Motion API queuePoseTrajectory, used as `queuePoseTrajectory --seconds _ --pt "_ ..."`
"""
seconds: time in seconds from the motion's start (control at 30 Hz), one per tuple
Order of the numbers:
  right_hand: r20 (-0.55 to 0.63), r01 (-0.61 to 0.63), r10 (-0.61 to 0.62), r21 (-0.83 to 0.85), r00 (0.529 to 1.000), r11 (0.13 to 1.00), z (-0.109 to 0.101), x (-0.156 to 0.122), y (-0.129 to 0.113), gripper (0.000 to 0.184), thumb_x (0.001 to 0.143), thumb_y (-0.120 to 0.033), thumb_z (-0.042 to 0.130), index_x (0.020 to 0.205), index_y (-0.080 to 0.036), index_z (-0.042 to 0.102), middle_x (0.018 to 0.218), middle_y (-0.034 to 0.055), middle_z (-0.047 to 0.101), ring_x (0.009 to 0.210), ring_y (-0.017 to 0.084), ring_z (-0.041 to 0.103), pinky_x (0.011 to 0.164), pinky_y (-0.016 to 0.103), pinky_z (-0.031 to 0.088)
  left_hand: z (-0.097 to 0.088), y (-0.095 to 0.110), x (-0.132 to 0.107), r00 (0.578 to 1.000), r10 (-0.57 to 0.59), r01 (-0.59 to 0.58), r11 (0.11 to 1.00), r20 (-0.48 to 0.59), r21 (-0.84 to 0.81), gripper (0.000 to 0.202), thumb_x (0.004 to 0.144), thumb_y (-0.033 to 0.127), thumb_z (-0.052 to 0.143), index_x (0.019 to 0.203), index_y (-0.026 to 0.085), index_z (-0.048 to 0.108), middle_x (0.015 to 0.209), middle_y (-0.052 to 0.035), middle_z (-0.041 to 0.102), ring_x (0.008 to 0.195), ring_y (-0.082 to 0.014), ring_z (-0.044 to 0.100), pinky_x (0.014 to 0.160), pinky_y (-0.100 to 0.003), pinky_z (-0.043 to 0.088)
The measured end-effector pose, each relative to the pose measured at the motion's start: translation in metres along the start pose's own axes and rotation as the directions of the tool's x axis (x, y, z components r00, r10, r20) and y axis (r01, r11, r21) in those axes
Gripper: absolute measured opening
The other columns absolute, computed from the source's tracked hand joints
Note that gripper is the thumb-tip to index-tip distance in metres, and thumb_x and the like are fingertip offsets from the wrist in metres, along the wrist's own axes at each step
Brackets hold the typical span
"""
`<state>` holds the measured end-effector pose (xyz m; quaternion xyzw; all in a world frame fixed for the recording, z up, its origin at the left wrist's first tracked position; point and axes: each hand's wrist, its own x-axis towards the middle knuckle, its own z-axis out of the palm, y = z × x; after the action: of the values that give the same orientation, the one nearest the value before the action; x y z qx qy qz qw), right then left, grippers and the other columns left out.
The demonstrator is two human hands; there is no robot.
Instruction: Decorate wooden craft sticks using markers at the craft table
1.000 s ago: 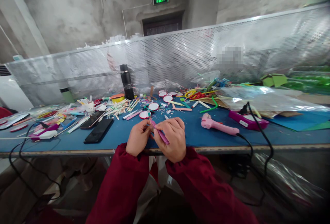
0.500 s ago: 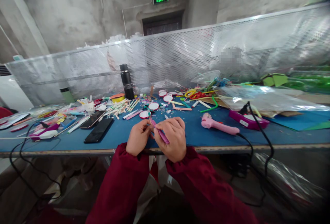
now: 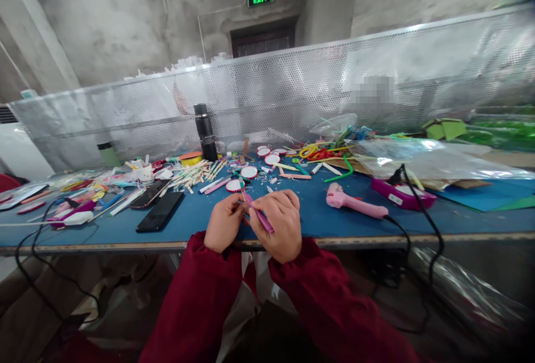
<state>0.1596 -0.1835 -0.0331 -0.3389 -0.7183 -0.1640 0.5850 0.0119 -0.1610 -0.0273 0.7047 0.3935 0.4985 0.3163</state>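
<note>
At the table's front edge my two hands are close together. My right hand (image 3: 279, 223) is closed around a pink-purple pen-like stick (image 3: 263, 220), which slants up to the left. Beside its upper end, my left hand (image 3: 225, 222) is closed in a pinch, and whatever lies between those fingers is too small or hidden to make out. A teal tip (image 3: 241, 183) shows just above the fingers; I cannot tell whether it belongs to the stick. Just beyond the hands lie white discs with red rims (image 3: 249, 172).
A black phone (image 3: 161, 211) lies left of my hands. To the right are a corded pink hand tool (image 3: 355, 203) and a purple box (image 3: 403, 194) with black cables. Behind stand a black bottle (image 3: 205, 134), scattered craft sticks (image 3: 200, 173) and a perforated metal screen (image 3: 276, 95).
</note>
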Motion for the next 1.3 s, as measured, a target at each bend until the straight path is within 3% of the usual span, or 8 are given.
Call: queuePoseTrajectory --seconds 0.77,1.3 --pt "0.005 0.01 -0.01 -0.001 1.0 1.0 0.0001 0.0001 -0.0002 0.005 0.086 -0.022 0.062 0.083 -0.023 0.058 0.082 -0.0013 0.072 0.087 0.018 0.062 0.091 0.041 0.037 0.0001 -0.0021 0.0008 1.0 0.0 0.0 1.0 -0.006 -0.004 0.017 0.088 0.029 0.055 0.091 0.017 0.067 0.061 0.0044 0.056 0.05 -0.0082 0.052 0.05 -0.018 0.039" --pt "0.024 0.006 -0.006 0.003 1.0 1.0 -0.0003 0.0015 0.0003 0.003 0.087 -0.023 0.062 0.085 -0.024 0.059 0.084 -0.0006 0.072 0.088 0.018 0.062 0.091 0.04 0.037 0.0004 -0.0042 0.0013 1.0 0.015 -0.015 1.0 0.0 -0.009 0.019 0.086 0.024 0.054 0.095 0.017 0.069 0.068 0.0026 0.062 0.051 -0.0082 0.053 0.051 -0.019 0.041"
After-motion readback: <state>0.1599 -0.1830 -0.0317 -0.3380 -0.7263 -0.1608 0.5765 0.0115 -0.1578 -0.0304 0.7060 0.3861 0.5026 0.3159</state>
